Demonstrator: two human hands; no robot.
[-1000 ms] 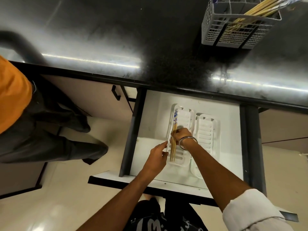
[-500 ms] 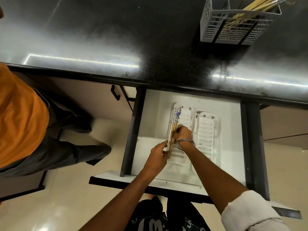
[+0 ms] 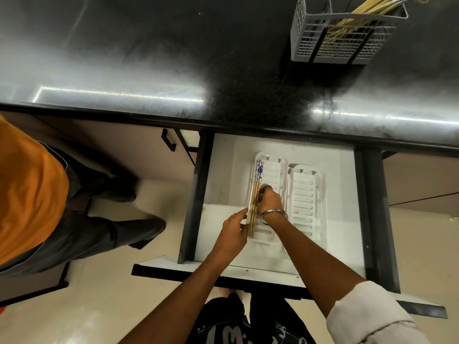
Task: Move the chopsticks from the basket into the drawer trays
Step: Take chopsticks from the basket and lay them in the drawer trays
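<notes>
Both hands work inside the open white drawer (image 3: 342,244). The left hand (image 3: 232,230) pinches the near ends of the wooden chopsticks with blue-patterned tops (image 3: 255,197), which lie lengthwise along the left edge of the left white slotted plastic tray (image 3: 274,170). The right hand (image 3: 269,201), a metal bangle (image 3: 273,216) on its wrist, curls its fingers against the same chopsticks mid-length. A second white slotted tray (image 3: 306,194) sits just beside. Farther back, on the black desk (image 3: 149,58), a grey mesh basket (image 3: 342,38) holds more wooden chopsticks (image 3: 372,4).
</notes>
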